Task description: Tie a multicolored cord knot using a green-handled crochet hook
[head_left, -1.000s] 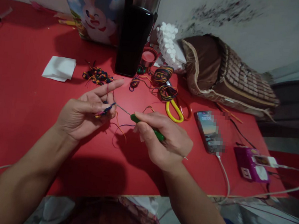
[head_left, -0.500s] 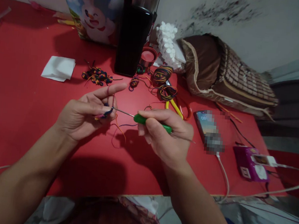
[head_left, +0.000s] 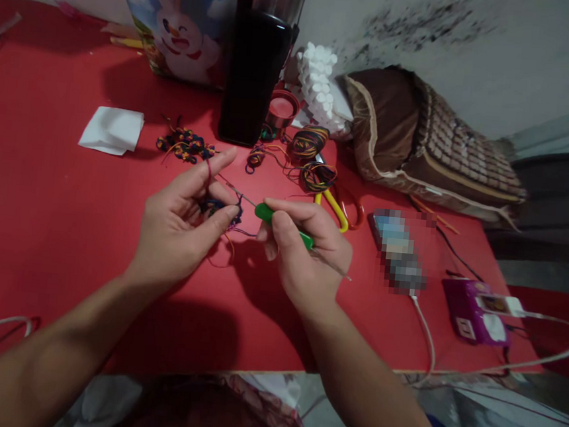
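Between thumb and fingers, my left hand (head_left: 179, 221) pinches a small dark crochet piece (head_left: 237, 213). Yarn loops around its raised index finger. My right hand (head_left: 306, 248) is closed on the green handle of a crochet hook (head_left: 265, 212). The hook's thin metal shaft points left, past the top of the piece; whether its tip is in a loop I cannot make out. Loose orange and dark strands hang below the piece. Behind my left hand lies a cluster of finished multicolored crochet (head_left: 185, 144). Two balls of variegated yarn (head_left: 309, 141) rest farther back.
Yellow-and-red-handled scissors (head_left: 334, 210) lie beside the yarn. A folded white paper (head_left: 112, 130) is at left. A black upright object (head_left: 255, 78) and a printed bag (head_left: 181, 25) stand behind. To the right are a charging phone (head_left: 396, 246), a purple box (head_left: 475, 310) and a brown cushion (head_left: 435, 134).
My left hand has shifted right and turned, with its thumb now farther over the crochet piece. My right hand and the hook have moved slightly left, and the hook slants more steeply.
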Motion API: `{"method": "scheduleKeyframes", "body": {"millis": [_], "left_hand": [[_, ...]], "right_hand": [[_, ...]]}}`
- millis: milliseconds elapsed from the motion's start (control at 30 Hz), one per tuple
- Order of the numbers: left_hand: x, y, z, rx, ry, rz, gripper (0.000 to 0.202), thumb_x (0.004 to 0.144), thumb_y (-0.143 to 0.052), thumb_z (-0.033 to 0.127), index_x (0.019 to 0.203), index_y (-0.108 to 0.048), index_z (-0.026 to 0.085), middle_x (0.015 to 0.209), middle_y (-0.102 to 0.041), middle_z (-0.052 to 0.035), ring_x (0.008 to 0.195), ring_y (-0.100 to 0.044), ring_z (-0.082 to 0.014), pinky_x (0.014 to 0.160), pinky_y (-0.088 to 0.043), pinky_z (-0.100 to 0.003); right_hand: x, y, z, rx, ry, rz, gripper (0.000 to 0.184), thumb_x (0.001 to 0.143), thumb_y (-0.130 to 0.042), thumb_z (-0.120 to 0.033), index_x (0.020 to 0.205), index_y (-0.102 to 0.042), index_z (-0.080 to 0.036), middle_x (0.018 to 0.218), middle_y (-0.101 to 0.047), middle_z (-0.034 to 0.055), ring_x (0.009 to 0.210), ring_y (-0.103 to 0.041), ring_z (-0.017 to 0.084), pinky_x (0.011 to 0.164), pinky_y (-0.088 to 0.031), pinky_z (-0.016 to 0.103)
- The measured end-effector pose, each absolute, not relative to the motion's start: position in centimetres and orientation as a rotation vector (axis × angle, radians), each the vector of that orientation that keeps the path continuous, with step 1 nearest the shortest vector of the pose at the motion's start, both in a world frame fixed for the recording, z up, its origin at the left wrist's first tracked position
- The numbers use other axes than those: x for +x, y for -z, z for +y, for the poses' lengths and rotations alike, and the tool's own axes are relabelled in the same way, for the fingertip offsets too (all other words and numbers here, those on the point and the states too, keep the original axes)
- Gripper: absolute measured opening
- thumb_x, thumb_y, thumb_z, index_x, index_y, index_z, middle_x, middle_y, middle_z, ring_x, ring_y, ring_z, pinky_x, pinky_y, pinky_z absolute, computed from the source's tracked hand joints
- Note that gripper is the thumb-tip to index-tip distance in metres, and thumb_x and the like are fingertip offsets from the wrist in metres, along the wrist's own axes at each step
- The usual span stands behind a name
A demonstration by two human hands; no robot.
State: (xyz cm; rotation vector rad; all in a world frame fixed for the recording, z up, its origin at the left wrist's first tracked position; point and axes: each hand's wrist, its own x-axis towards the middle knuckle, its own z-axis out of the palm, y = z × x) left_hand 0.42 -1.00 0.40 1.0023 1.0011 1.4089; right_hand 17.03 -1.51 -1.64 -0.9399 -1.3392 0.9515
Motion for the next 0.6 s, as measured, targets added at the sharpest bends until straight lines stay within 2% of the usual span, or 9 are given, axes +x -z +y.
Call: {"method": "scheduleKeyframes", "body": {"millis": [100, 200, 367, 500, 600], "left_hand": [[0.8, 0.0, -1.2, 0.925, -1.348, 0.943, 0.052, 0.082, -0.088, 0.01, 0.13, -0.079, 0.028, 0.083, -0.072, 0.0023, 0.07, -0.06, -0.0132, 0.063, -0.053, -0.026], [0.7, 0.3, -0.9, 0.741, -1.279, 0.816, 0.053, 0.081, -0.088, 0.011, 0.13, -0.078, 0.026, 0.081, -0.071, 0.003, 0.069, -0.063, -0.0122, 0.064, -0.054, -0.024], [-0.3, 0.1, 0.1, 0.551, -1.223, 0.704, 0.05, 0.073, -0.09, 0.007, 0.121, -0.08, 0.02, 0.077, -0.069, 0.0037, 0.073, -0.067, -0.0093, 0.067, -0.054, -0.018], [-0.9, -0.2, 0.5, 0.534, -1.176, 0.67, 0.052, 0.068, -0.091, 0.006, 0.117, -0.082, 0.019, 0.078, -0.069, 0.0037, 0.07, -0.066, -0.0087, 0.067, -0.054, -0.018], [-1.3, -0.2, 0.7, 0.525, -1.177, 0.636, 0.051, 0.067, -0.089, 0.01, 0.117, -0.082, 0.016, 0.075, -0.065, 0.0024, 0.065, -0.061, -0.0094, 0.062, -0.051, -0.021]], "right_hand": [[16.7, 1.7, -2.2, -1.034, -0.725, -1.489, 0.015, 0.104, -0.068, -0.028, 0.116, -0.077, -0.025, 0.086, -0.08, 0.0013, 0.061, -0.069, 0.011, 0.061, -0.061, 0.027], [16.8, 1.9, -2.6, -1.001, -0.543, -1.604, 0.021, 0.105, -0.066, -0.025, 0.124, -0.074, -0.026, 0.103, -0.083, 0.0058, 0.079, -0.077, 0.017, 0.072, -0.066, 0.033], [17.6, 1.8, -1.9, -0.788, -0.514, -1.709, 0.028, 0.103, -0.066, -0.018, 0.129, -0.072, -0.025, 0.101, -0.084, 0.0072, 0.084, -0.08, 0.019, 0.073, -0.066, 0.035], [18.0, 1.1, -1.6, -0.79, -0.545, -1.708, 0.027, 0.101, -0.069, -0.015, 0.124, -0.076, -0.025, 0.097, -0.085, 0.0068, 0.083, -0.08, 0.02, 0.073, -0.065, 0.036], [18.2, 0.7, -1.7, -0.789, -0.558, -1.718, 0.027, 0.1, -0.071, -0.013, 0.122, -0.078, -0.025, 0.093, -0.085, 0.0057, 0.08, -0.079, 0.019, 0.072, -0.065, 0.035]]}}
